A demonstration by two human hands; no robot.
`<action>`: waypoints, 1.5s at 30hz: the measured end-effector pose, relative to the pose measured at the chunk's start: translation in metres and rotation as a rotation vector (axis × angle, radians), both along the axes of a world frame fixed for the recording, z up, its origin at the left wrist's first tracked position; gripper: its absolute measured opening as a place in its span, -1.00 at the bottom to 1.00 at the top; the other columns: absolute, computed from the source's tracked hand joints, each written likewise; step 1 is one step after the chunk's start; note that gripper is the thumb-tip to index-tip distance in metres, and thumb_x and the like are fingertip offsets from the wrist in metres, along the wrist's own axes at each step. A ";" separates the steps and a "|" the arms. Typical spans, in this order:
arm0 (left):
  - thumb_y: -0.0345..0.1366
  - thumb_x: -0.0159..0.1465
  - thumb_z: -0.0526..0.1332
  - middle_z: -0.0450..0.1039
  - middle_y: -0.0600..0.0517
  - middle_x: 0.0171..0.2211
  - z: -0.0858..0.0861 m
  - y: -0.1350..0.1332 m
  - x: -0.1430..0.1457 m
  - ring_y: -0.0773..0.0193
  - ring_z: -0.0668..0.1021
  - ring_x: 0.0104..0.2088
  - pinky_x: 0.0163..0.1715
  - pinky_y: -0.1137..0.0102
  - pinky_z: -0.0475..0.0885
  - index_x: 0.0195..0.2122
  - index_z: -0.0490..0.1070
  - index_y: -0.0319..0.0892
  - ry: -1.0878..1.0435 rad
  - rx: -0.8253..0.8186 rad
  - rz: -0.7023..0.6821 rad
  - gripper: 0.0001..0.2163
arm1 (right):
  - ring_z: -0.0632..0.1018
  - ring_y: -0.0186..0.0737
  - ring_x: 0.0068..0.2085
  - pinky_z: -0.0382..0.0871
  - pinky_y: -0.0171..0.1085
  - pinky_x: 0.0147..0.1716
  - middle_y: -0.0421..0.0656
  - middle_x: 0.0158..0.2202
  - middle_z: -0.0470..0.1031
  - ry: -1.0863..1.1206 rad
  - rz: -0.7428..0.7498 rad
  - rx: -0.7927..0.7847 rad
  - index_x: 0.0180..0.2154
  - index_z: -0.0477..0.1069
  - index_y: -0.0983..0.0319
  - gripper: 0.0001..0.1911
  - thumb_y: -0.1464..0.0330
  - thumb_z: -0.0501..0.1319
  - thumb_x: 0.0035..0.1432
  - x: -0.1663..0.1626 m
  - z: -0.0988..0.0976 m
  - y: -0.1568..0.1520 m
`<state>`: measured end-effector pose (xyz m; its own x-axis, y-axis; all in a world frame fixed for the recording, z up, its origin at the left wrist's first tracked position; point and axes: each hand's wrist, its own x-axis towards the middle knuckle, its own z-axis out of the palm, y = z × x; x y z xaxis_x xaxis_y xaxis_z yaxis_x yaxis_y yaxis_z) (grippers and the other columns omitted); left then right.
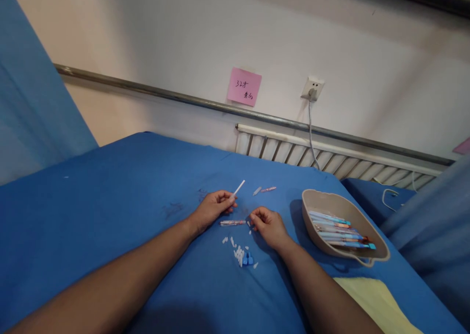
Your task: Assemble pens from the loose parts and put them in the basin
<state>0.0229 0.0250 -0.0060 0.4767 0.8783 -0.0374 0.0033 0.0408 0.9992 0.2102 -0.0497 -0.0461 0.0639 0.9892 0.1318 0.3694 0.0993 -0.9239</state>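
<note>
My left hand (218, 205) is closed on a thin white stick (239, 187), which points up and to the right. With its fingertips pinched together, my right hand (268, 225) hovers by the end of some slim pen parts (232, 223) on the blue cloth. Whatever it pinches, if anything, is too small to make out. Nearer to me lie several small white pieces (239, 253) in a loose heap, touching a small blue object (248, 259). Beyond the hands rest a clear short tube (257, 191) and a pinkish patterned pen barrel (268, 189).
A beige basket (309, 199) holding several pens (341, 233) stands to the right. In front of it lies a yellow cloth (374, 299). The blue-covered table (121, 192) meets a wall with a radiator (279, 148) and a plugged-in socket (312, 88). Blue curtains (33, 89) hang at both sides.
</note>
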 end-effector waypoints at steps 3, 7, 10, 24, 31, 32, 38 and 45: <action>-0.09 0.04 0.31 0.48 0.04 -0.44 0.001 0.000 0.000 0.40 0.45 -0.50 -0.42 0.45 0.35 -0.31 0.40 -0.24 0.010 0.007 -0.006 -0.67 | 0.41 -0.35 -0.52 0.28 -0.39 -0.49 -0.25 -0.54 0.43 -0.042 0.018 0.017 -0.41 0.39 0.23 -0.82 0.28 0.11 0.10 0.000 -0.001 0.000; -0.09 0.03 0.31 0.48 0.05 -0.45 0.003 -0.001 0.000 0.39 0.45 -0.51 -0.41 0.45 0.34 -0.33 0.40 -0.23 0.018 0.003 0.002 -0.69 | 0.40 -0.35 -0.52 0.28 -0.39 -0.48 -0.25 -0.54 0.42 -0.057 0.023 0.021 -0.42 0.39 0.23 -0.83 0.30 0.10 0.10 0.000 -0.001 0.000; -0.10 0.02 0.32 0.48 0.05 -0.45 0.003 -0.001 0.001 0.39 0.45 -0.50 -0.41 0.45 0.34 -0.34 0.40 -0.23 0.011 -0.009 -0.001 -0.69 | 0.41 -0.34 -0.52 0.29 -0.38 -0.48 -0.25 -0.54 0.41 -0.028 0.025 0.015 -0.41 0.39 0.23 -0.84 0.30 0.10 0.09 0.001 -0.001 0.001; -0.07 0.01 0.32 0.48 0.04 -0.44 0.002 0.000 0.000 0.39 0.44 -0.51 -0.42 0.45 0.35 -0.33 0.39 -0.23 0.024 -0.002 -0.008 -0.66 | 0.44 -0.22 -0.12 0.25 -0.24 -0.08 -0.15 -0.15 0.48 -0.426 0.122 0.299 -0.16 0.43 0.18 -0.79 0.44 0.18 0.12 -0.014 0.018 -0.008; -0.10 0.01 0.33 0.49 0.04 -0.44 0.001 0.001 0.000 0.39 0.46 -0.49 -0.40 0.44 0.36 -0.33 0.40 -0.24 0.022 0.000 -0.006 -0.67 | 0.43 -0.19 -0.19 0.24 -0.25 -0.16 -0.14 -0.27 0.48 -0.754 0.179 0.242 -0.24 0.42 0.19 -0.88 0.42 0.12 0.20 -0.030 0.033 -0.017; -0.10 0.01 0.34 0.49 0.04 -0.44 0.001 0.001 0.000 0.39 0.46 -0.49 -0.40 0.45 0.36 -0.33 0.40 -0.24 0.018 -0.006 -0.008 -0.68 | 0.43 -0.18 -0.20 0.24 -0.24 -0.18 -0.12 -0.28 0.47 -0.791 0.162 0.235 -0.25 0.41 0.20 -0.87 0.41 0.10 0.21 -0.030 0.034 -0.018; -0.10 0.01 0.34 0.48 0.06 -0.46 0.000 0.002 0.000 0.42 0.43 -0.52 -0.44 0.48 0.33 -0.33 0.40 -0.24 -0.008 -0.014 -0.016 -0.67 | 0.44 -0.14 -0.19 0.26 -0.21 -0.17 -0.07 -0.25 0.47 -0.671 0.069 0.214 -0.06 0.34 0.26 -0.73 0.41 0.08 0.19 -0.021 0.027 -0.016; -0.09 0.03 0.32 0.49 0.03 -0.44 0.001 0.001 0.001 0.41 0.44 -0.53 -0.46 0.48 0.33 -0.31 0.40 -0.25 0.026 -0.018 0.009 -0.67 | 0.46 -0.29 -0.39 0.33 -0.32 -0.36 -0.17 -0.36 0.44 -0.150 -0.070 0.106 0.03 0.26 0.27 -0.64 0.36 0.03 0.19 0.001 0.007 0.001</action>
